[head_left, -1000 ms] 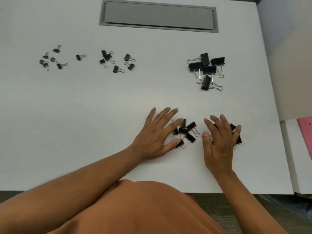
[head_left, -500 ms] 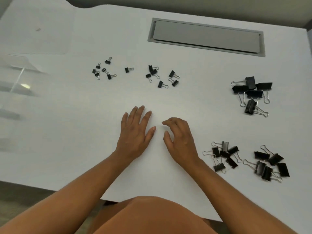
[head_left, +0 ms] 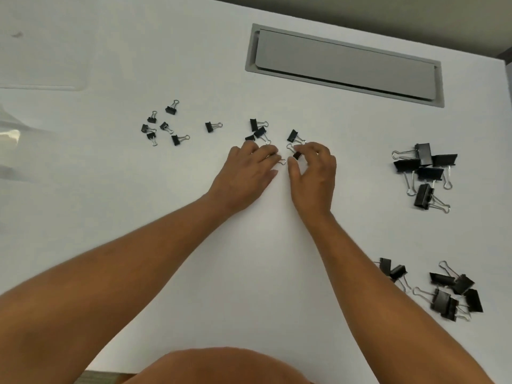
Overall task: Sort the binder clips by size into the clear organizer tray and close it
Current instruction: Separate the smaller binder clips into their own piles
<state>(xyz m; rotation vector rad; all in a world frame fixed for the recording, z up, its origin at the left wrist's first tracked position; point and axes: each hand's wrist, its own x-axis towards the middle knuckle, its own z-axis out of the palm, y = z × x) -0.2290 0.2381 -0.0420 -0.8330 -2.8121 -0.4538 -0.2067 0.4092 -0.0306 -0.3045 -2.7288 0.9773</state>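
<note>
Black binder clips lie in groups on the white table (head_left: 138, 217). My left hand (head_left: 246, 176) lies over one small clip of the middle group; only that clip's wire handle (head_left: 281, 161) shows past the fingertips. My right hand (head_left: 314, 173) pinches another small clip (head_left: 297, 155) between thumb and curled fingers. More small clips (head_left: 259, 130) sit just beyond both hands. The tiniest clips (head_left: 163, 126) lie farther left. The clear organizer tray (head_left: 11, 134) shows blurred at the left edge.
Large clips (head_left: 424, 170) are piled at the right, and medium clips (head_left: 454, 292) lie near the front right beside my right forearm. A grey cable hatch (head_left: 343, 65) is set into the table at the back. A clear sheet-like part (head_left: 41, 65) lies at the back left.
Both hands left the medium clips at the front right and moved left and forward to the small clips. The right hand has closed its fingers around one small clip.
</note>
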